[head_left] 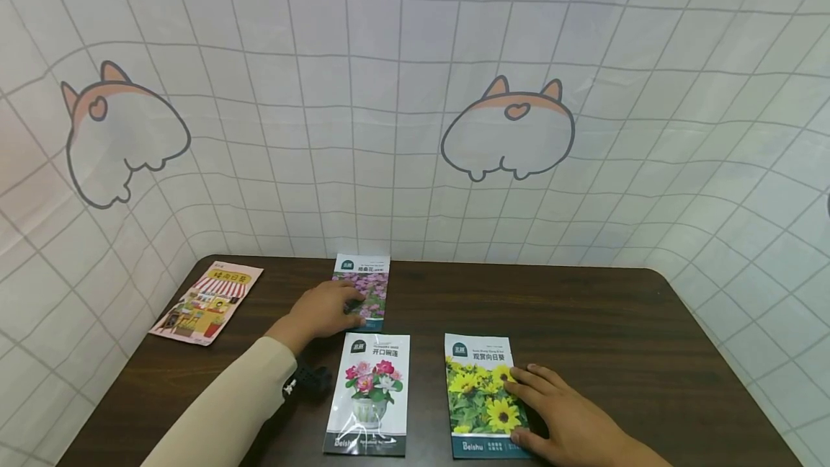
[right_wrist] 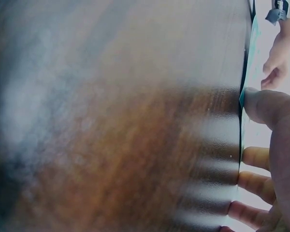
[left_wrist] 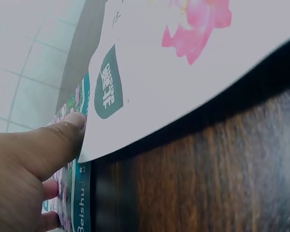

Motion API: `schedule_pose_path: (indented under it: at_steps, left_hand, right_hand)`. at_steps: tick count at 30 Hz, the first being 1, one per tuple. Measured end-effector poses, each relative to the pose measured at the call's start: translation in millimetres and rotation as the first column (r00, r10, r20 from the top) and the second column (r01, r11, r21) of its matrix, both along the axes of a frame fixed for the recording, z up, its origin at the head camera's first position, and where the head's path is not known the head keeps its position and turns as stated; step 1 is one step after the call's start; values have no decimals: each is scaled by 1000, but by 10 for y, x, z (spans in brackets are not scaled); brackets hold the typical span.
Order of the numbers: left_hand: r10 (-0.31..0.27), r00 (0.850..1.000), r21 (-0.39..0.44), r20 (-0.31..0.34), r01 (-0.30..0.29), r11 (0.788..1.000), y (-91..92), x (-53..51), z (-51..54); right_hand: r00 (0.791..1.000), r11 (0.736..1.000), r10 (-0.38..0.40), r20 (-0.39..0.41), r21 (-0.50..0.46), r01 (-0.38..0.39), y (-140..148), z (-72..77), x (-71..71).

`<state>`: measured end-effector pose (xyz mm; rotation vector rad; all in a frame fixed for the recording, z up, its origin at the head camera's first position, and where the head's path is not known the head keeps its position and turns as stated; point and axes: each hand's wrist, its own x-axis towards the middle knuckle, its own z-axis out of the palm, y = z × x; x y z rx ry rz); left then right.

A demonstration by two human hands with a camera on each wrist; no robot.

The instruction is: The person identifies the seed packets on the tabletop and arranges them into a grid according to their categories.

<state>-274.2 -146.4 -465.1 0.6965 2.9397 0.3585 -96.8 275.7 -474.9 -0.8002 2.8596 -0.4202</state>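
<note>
Nearest you, right side: your right grip (head_left: 560, 409) is released, fingers spread along the right edge of the sunflower packet (head_left: 476, 409), thumb near its lower corner. Left of that, apart, the potted-flower packet (head_left: 367, 384) lies face up on the counter (head_left: 603, 337), untouched. Just beyond it, your left grip (head_left: 324, 310) rests on the purple-flower packet (head_left: 376, 292), thumb at the near end, fingers over the left side; reads as loose contact, not clenched. That packet's top reaches the counter's far edge. Farther left, well apart: the pink shop-print packet (head_left: 210, 301), slanted. Behind all, the gridded sheet (head_left: 389, 128).

Step in hand, judged: positioning 2 packets, 1 under each grip. Next move calls for light, flat fingertip pressure to square the purple-flower packet without nudging its close neighbour, then a clean lift-off
</note>
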Motion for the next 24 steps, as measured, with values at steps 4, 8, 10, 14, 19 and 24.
schedule_pose_path:
  at_steps: [4, 8, 10, 14, 19, 24]
  left_hand:
    - [4, 1000, -11, -3, -4, 1000, 26, -2, -4]
    - [6, 1000, -20, -3, -6, 1000, 49, 8, 6]
    - [8, 1000, -20, -3, -8, 1000, 57, 15, 15]
    - [1, 1000, -20, -10, -1, 1000, 75, 28, 33]
    - [-4, 1000, -29, -15, 4, 1000, 107, 25, 41]
    - [1, 1000, -29, -11, -1, 1000, 164, 22, 42]
  right_hand:
    - [1000, 1000, 3, -4, -6, -3, -5, 2, -2]
    - [1000, 1000, 5, -8, -7, -5, -7, -2, -7]
    - [1000, 1000, 8, -10, -7, -8, -5, -5, -10]
    - [1000, 1000, 10, -17, -6, -10, -4, -2, -12]
    - [1000, 1000, 13, -26, -4, -13, -6, 4, -7]
    - [1000, 1000, 12, -17, -1, -12, -6, -1, -14]
